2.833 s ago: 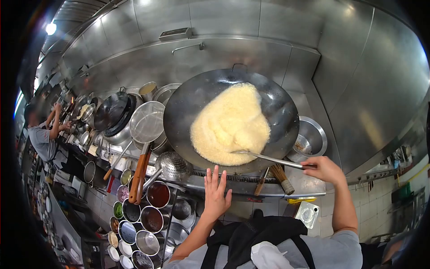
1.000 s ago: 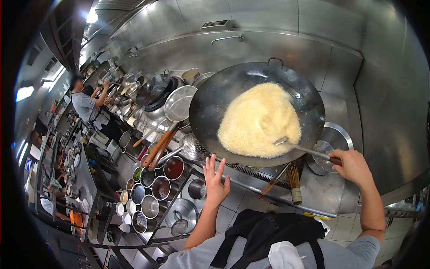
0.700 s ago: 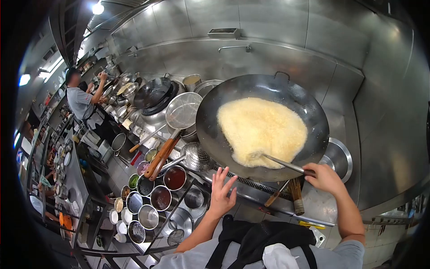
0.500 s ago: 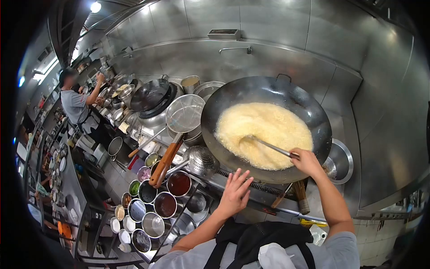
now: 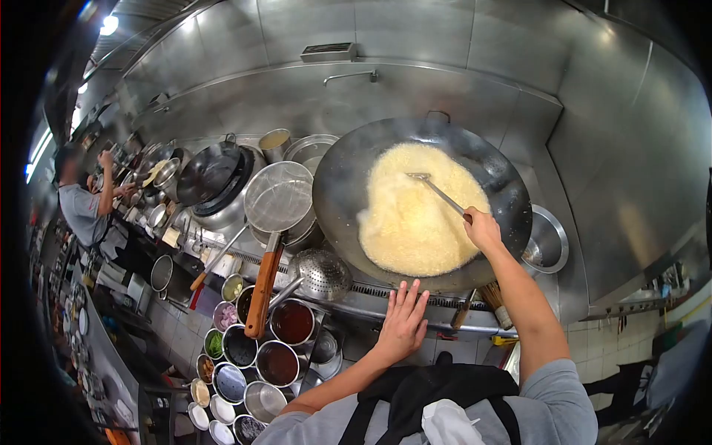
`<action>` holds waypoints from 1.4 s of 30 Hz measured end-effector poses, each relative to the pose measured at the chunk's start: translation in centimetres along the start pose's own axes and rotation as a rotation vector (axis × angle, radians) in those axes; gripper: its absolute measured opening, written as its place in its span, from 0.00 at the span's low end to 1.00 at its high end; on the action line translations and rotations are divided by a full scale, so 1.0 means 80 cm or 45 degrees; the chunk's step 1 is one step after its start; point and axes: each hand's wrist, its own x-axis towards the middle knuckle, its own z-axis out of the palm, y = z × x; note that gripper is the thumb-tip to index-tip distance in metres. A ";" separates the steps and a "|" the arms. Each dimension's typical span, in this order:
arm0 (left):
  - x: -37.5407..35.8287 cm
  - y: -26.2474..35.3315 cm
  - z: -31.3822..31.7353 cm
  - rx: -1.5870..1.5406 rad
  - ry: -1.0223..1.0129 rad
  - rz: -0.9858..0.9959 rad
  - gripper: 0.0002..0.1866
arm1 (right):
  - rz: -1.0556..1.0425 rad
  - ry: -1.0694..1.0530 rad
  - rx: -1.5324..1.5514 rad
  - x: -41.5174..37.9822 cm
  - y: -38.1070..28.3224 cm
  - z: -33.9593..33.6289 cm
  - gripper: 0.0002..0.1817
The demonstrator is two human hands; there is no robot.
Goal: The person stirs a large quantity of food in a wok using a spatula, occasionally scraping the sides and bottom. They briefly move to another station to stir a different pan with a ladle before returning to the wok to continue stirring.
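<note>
A large black wok [image 5: 337,200] holds pale yellow, frothing liquid [image 5: 415,222] with steam over it. My right hand [image 5: 484,229] is closed round the handle end of a long metal wok spatula [image 5: 447,196]. The spatula's head lies at the surface of the froth, toward the far side, and partly hidden in it. My left hand [image 5: 404,324] is open, fingers spread and palm down, with its fingertips close to the wok's near rim. It holds nothing.
Left of the wok are a wire-mesh strainer [image 5: 279,196] with a wooden handle, a perforated ladle [image 5: 320,274] and a second wok [image 5: 210,175]. Several sauce pots [image 5: 291,322] stand below. A metal bowl [image 5: 546,239] sits at right. A co-worker [image 5: 83,208] stands far left; another person [image 5: 653,382] is at lower right.
My right hand has pushed the spatula away toward the wok's far side, through the froth. My left hand stays open near the rim. The camera view has turned to the right.
</note>
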 end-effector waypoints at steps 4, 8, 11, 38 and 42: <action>-0.002 0.000 0.000 0.087 -0.081 -0.020 0.45 | -0.001 -0.043 0.004 -0.042 0.017 -0.019 0.15; -0.004 -0.006 0.006 0.112 -0.113 -0.027 0.45 | -0.034 -0.097 0.050 -0.102 0.014 -0.050 0.15; -0.006 -0.010 0.011 0.104 -0.119 -0.022 0.46 | -0.020 -0.173 0.081 -0.145 0.007 -0.068 0.16; 0.003 0.037 0.054 0.339 0.164 -0.292 0.44 | -0.340 0.067 -0.439 -0.103 0.230 -0.238 0.15; 0.006 0.054 0.063 0.378 0.229 -0.362 0.45 | -0.486 0.083 -0.322 -0.020 0.258 -0.170 0.16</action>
